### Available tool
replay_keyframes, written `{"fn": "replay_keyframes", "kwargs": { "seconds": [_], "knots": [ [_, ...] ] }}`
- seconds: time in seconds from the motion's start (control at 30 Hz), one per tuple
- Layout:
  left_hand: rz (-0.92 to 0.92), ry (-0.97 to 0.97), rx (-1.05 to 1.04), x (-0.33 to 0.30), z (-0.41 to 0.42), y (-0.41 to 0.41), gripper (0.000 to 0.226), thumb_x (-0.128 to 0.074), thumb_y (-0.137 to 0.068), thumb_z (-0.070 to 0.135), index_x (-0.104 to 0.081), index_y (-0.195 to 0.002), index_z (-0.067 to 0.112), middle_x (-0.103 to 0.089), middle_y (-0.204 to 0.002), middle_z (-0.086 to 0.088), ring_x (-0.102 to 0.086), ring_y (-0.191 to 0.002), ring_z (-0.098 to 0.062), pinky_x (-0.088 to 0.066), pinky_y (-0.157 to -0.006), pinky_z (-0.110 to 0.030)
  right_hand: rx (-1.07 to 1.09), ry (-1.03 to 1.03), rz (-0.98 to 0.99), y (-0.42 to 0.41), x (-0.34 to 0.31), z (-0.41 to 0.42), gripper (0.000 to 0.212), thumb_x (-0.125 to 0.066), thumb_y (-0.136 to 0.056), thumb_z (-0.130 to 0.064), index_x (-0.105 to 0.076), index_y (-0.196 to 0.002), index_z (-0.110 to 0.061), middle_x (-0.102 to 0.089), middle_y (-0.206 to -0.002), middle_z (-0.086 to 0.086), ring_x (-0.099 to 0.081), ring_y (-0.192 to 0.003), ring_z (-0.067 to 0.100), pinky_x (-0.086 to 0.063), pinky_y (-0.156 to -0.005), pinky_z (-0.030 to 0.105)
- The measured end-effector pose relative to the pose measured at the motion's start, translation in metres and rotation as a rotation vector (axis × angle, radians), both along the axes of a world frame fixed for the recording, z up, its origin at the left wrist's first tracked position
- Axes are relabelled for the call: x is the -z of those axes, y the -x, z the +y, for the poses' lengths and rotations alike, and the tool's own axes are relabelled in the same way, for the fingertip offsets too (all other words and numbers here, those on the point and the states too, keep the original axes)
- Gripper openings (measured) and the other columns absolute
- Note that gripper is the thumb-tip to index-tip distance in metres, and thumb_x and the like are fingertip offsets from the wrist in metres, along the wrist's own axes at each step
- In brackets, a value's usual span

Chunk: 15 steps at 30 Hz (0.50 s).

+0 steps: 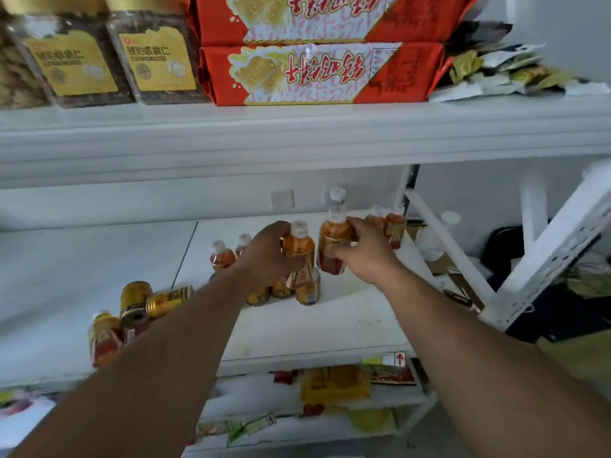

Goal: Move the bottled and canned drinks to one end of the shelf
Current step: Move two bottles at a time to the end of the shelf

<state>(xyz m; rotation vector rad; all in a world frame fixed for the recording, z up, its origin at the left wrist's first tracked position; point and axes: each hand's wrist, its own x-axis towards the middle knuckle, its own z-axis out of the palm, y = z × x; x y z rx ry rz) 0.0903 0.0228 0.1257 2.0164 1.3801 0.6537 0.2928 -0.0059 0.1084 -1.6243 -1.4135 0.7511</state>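
Observation:
On the white middle shelf (330, 325) stand orange tea bottles with white caps. My left hand (264, 256) grips one bottle (299, 247), lifted above gold cans (307, 290). My right hand (367, 256) grips another bottle (332, 239) just to its right. Two more bottles (393, 226) stand at the back right end, and two (222, 256) stand left of my left hand. At the front left, gold cans (135, 294) stand beside one lying on its side (168, 300), next to a bottle (104, 338).
The upper shelf (297, 133) carries nut jars (155, 57) and red biscuit packs (317, 74). A white slanted frame brace (453, 256) bounds the right end. Snack packets (334, 385) fill the lower shelf. Boxes and dark items lie on the floor at right.

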Motion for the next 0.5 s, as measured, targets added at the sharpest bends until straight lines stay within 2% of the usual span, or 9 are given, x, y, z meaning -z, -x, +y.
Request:
{"fn": "replay_keyframes", "kwargs": {
  "seconds": [0.07, 0.13, 0.17, 0.23, 0.27, 0.37, 0.5],
  "knots": [
    [0.001, 0.003, -0.023, 0.002, -0.016, -0.004, 0.044, -0.076, -0.078, 0.022, -0.055, -0.116, 0.027, -0.063, -0.101, 0.013, -0.063, -0.097, -0.007, -0.054, -0.073, -0.023, -0.02, -0.002, 0.014, -0.006, 0.002, -0.013, 0.047, -0.079, -0.082, -0.022, -0.064, -0.126, -0.025, -0.067, -0.117, -0.009, -0.061, -0.107, 0.01, -0.042, -0.087, 0.027],
    [0.028, 0.009, -0.037, 0.002, -0.035, -0.009, 0.043, -0.075, -0.081, 0.021, -0.052, -0.117, 0.028, -0.058, -0.095, 0.018, -0.059, -0.086, 0.001, -0.045, -0.061, -0.014, -0.023, 0.01, 0.034, -0.012, 0.004, -0.026, 0.049, -0.079, -0.083, -0.021, -0.062, -0.129, -0.025, -0.066, -0.12, -0.009, -0.06, -0.11, 0.011, -0.041, -0.089, 0.027],
    [0.036, 0.012, -0.038, 0.004, -0.042, -0.011, 0.043, -0.075, -0.082, 0.021, -0.052, -0.117, 0.029, -0.059, -0.096, 0.016, -0.058, -0.084, 0.0, -0.047, -0.06, -0.016, -0.021, 0.015, 0.044, -0.014, 0.005, -0.033, 0.051, -0.079, -0.083, -0.022, -0.061, -0.131, -0.025, -0.065, -0.121, -0.009, -0.06, -0.111, 0.011, -0.041, -0.089, 0.027],
    [0.044, 0.002, -0.027, 0.006, -0.055, -0.015, 0.048, -0.077, -0.08, 0.021, -0.054, -0.123, 0.024, -0.06, -0.104, 0.01, -0.062, -0.095, -0.009, -0.057, -0.072, -0.028, -0.023, 0.025, 0.056, -0.016, 0.007, -0.047, 0.055, -0.079, -0.084, -0.023, -0.059, -0.135, -0.026, -0.064, -0.124, -0.009, -0.058, -0.113, 0.011, -0.042, -0.091, 0.027],
    [0.053, -0.003, -0.024, 0.006, -0.062, -0.016, 0.052, -0.078, -0.08, 0.021, -0.054, -0.126, 0.022, -0.058, -0.105, 0.01, -0.061, -0.1, -0.013, -0.056, -0.077, -0.031, -0.023, 0.032, 0.054, -0.017, 0.006, -0.054, 0.057, -0.079, -0.084, -0.024, -0.057, -0.137, -0.026, -0.063, -0.126, -0.009, -0.057, -0.114, 0.01, -0.041, -0.091, 0.028],
    [0.042, -0.005, -0.007, 0.011, -0.074, -0.018, 0.055, -0.079, -0.078, 0.021, -0.053, -0.127, 0.02, -0.061, -0.109, 0.007, -0.062, -0.104, -0.015, -0.053, -0.08, -0.03, -0.011, 0.037, 0.046, -0.021, 0.004, -0.074, 0.062, -0.078, -0.086, -0.025, -0.052, -0.143, -0.026, -0.059, -0.128, -0.011, -0.051, -0.116, 0.008, -0.04, -0.092, 0.027],
    [0.019, -0.032, -0.001, 0.01, -0.093, -0.02, 0.056, -0.079, -0.078, 0.022, -0.053, -0.127, 0.02, -0.061, -0.111, 0.006, -0.06, -0.101, -0.014, -0.048, -0.078, -0.026, 0.019, 0.022, 0.008, -0.023, 0.001, -0.098, 0.066, -0.078, -0.085, -0.027, -0.05, -0.145, -0.025, -0.059, -0.134, -0.008, -0.054, -0.124, 0.013, -0.041, -0.093, 0.027]
  ]
}}
